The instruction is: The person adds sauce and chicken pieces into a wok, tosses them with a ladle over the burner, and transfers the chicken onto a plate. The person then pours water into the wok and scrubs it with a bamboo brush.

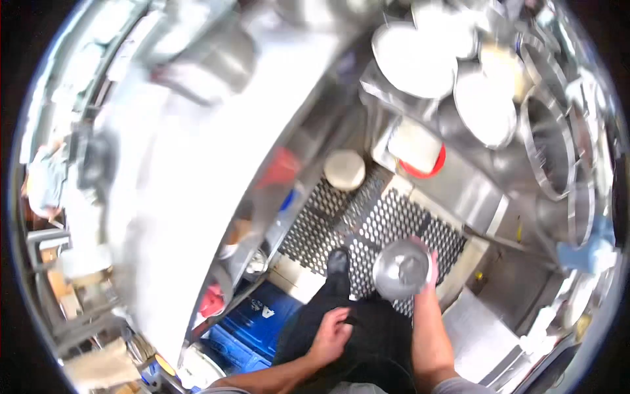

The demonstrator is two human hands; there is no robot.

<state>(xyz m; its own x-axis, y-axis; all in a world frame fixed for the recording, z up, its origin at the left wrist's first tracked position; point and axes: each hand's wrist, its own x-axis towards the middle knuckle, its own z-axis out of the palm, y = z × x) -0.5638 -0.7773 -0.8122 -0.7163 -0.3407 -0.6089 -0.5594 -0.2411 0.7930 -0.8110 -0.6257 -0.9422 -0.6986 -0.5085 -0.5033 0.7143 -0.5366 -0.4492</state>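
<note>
A round metal bowl [401,269] is in my right hand [430,262], which grips it by the right side of its rim. The bowl is above the perforated floor mat, in front of my dark apron. Across the apron rests my left hand [331,336], its fingers loosely bent and somewhat apart, with nothing visible in it. Part of my right hand is hidden behind the bowl.
A long white counter [190,177] runs along the left, with blue bins [252,318] below its near end. On the right are a steel sink [518,282] and large round pans [485,108]. A round whitish container [344,170] stands on the floor mat [387,217].
</note>
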